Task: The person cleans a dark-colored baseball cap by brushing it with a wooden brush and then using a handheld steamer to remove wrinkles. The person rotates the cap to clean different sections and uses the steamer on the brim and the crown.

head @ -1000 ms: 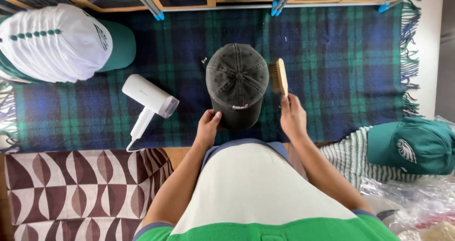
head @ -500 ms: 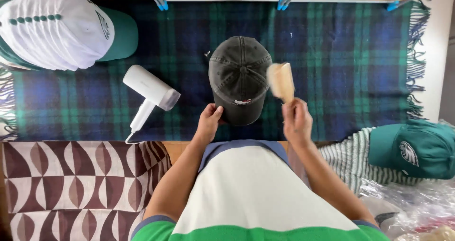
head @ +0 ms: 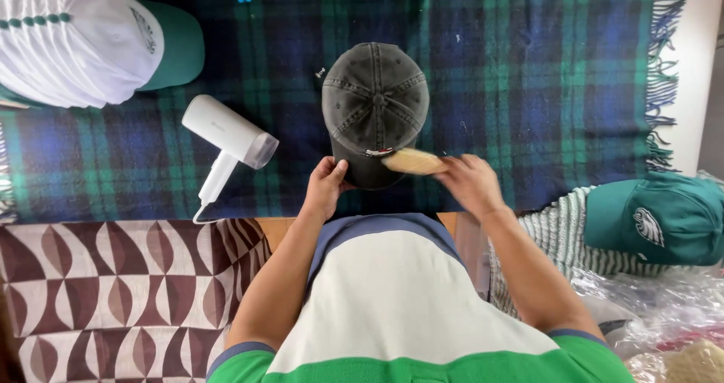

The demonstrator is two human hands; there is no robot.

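My right grip [head: 469, 181] is closed on a pale wooden brush [head: 413, 161], laid across the near edge of the faded dark grey cotton cap [head: 375, 108]; its bristles look to be touching the cloth, though motion blurs them. My left grip [head: 326, 187] pinches the cap's brim. The cap sits mid-blanket on the blue-green plaid blanket [head: 528, 89], with the white handheld steamer [head: 230, 142] lying just left.

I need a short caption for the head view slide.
Left hand steadies dark grey cap; right hand holds brush against it.
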